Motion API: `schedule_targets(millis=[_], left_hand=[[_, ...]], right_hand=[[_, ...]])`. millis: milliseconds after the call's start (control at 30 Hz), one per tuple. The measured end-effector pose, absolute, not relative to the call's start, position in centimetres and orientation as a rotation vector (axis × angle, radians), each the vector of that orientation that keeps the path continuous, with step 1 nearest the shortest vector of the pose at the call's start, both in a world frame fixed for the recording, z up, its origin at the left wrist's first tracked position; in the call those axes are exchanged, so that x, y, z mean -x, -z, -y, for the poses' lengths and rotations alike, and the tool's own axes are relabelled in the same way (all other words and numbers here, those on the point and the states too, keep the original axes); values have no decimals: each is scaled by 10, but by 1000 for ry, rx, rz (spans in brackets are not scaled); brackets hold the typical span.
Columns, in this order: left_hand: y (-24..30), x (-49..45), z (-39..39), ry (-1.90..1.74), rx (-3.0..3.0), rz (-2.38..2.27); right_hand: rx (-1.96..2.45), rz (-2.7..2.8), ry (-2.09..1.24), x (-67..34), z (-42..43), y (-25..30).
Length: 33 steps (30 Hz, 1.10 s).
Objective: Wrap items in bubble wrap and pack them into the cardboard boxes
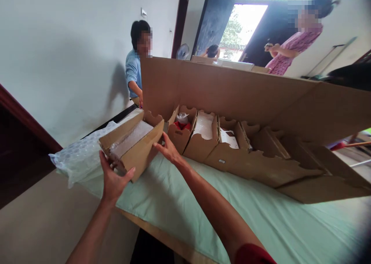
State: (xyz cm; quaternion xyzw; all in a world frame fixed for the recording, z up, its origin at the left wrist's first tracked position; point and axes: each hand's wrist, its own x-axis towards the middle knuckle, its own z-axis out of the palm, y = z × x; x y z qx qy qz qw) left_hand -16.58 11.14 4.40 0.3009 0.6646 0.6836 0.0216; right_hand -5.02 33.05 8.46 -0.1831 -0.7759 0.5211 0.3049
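Note:
Between my two hands is an open cardboard box (142,152), tilted at the left end of the table. A bubble-wrapped item (131,138) lies inside it. My left hand (113,179) grips the near left end, its thumb against the front wall. My right hand (168,148) holds the right end, thumb on the side wall and fingers partly hidden behind it. Just right of it stands a row of similar cardboard boxes (203,148). One contains something red (182,125) with clear plastic, another a bubble-wrapped item (204,126), another a white piece (228,138).
A tall cardboard panel (232,86) stands behind the row. Bubble wrap (81,152) lies at the table's left end. A pale green cloth (179,194) covers the table. One person in blue (133,71) stands beyond the left end; another in pink (298,44) stands behind the panel.

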Motion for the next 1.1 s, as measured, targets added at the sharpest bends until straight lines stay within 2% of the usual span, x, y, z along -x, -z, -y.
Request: schedule_targets(millis=[167,367,667,833,967,1100], left_hand=[[-48,189,-194,-2265,-865,-2110],[-40,190,-266,-2095,-823,-2484],[-45,197,-313,-1949,-813,-2533],[-43,187,-296,-1877,-1011,-2522],[-36,161,-283,-2011,-1382,-2214],[-36,140,-310,-1947,-1341,-1660]], right_hand=[[481,1968,-1336,85,-348,-104],[545,2180,-1159,30,-327,-72],[784,2182,-1101,-47,-321,-30],[930,2038,-998,-54,-319,-21],[965,1953,-852,-56,-317,-8],[972,1930,-864,-46,-316,-2]])
